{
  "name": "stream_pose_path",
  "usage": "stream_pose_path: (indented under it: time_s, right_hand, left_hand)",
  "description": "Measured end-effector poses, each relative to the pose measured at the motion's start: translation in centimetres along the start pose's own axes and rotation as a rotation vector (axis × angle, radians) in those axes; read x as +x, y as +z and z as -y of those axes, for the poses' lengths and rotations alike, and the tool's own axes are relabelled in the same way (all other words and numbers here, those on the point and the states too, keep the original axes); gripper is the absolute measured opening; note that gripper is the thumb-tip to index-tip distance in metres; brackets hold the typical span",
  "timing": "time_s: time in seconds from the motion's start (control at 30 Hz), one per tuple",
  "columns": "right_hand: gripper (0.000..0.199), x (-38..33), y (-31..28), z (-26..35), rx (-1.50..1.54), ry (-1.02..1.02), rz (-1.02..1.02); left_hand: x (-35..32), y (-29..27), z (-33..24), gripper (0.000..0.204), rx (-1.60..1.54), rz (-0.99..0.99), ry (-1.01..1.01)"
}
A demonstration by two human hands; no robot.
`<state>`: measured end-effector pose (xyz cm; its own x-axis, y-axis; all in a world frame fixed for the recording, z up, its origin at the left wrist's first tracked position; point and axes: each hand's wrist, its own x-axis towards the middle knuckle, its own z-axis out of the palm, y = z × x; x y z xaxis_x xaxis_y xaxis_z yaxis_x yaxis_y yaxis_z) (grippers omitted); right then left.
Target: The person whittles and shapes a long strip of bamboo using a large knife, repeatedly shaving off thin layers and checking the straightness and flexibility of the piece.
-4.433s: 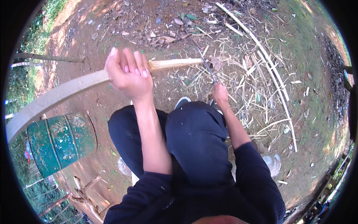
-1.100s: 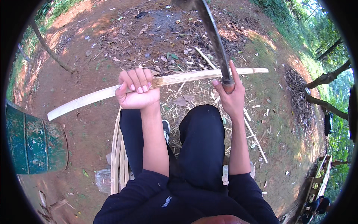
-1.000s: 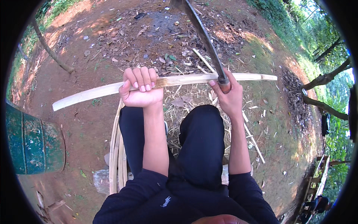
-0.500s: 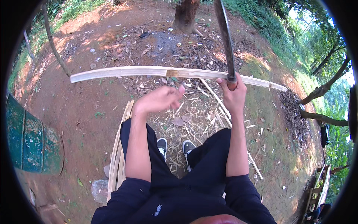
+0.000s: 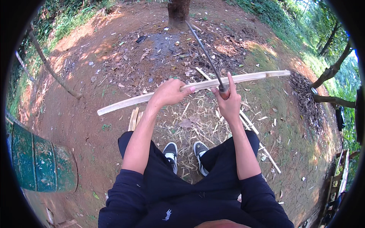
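Note:
A long pale split-bamboo strip (image 5: 254, 77) lies crosswise in front of me, its right end tilted up and its left end lower. My left hand (image 5: 169, 92) is closed around the strip left of its middle, thumb along the near side. In my right hand (image 5: 230, 104) is the orange-brown handle (image 5: 224, 94) of a machete, with the index finger stretched up against the strip. The long dark blade (image 5: 207, 55) points away and leans left, crossing over the strip. Whether its edge touches the bamboo I cannot tell.
More bamboo strips (image 5: 134, 118) lie beside my left knee, and thin pieces (image 5: 262, 142) by my right leg. Shavings (image 5: 190, 123) litter the ground around my shoes. A green metal drum (image 5: 43, 163) stands at left, a tree trunk (image 5: 178, 14) ahead, a branch (image 5: 330, 74) at right.
My left hand, free of the strip before, now grips it. The strip has shifted right and tilted, left end down and right end up. The machete has swung to lean left.

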<state>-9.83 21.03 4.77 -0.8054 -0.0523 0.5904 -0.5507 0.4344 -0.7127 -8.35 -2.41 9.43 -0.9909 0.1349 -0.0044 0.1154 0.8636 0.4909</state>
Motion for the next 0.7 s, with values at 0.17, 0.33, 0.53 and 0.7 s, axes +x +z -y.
stream_pose_path:
  time_s: [0.17,0.33,0.53,0.7]
  right_hand:
    - [0.021,-0.1,-1.4,-3.9,-0.346,-0.175,0.065]
    - [0.015,-0.6,-1.1,-3.4,-0.583,-0.163,0.182]
    - [0.019,-3.0,1.6,-5.7,-0.458,-0.195,0.109]
    - [0.019,-3.2,3.3,-5.3,-0.491,-0.19,0.153]
  left_hand:
    - [3.0,4.9,5.8,0.046,-0.357,0.107,0.18]
    - [2.5,4.8,4.3,0.044,-0.541,0.163,0.201]
    - [1.1,5.7,3.1,0.044,-0.71,0.222,0.093]
    - [2.8,8.9,5.1,0.032,-0.605,0.061,0.313]
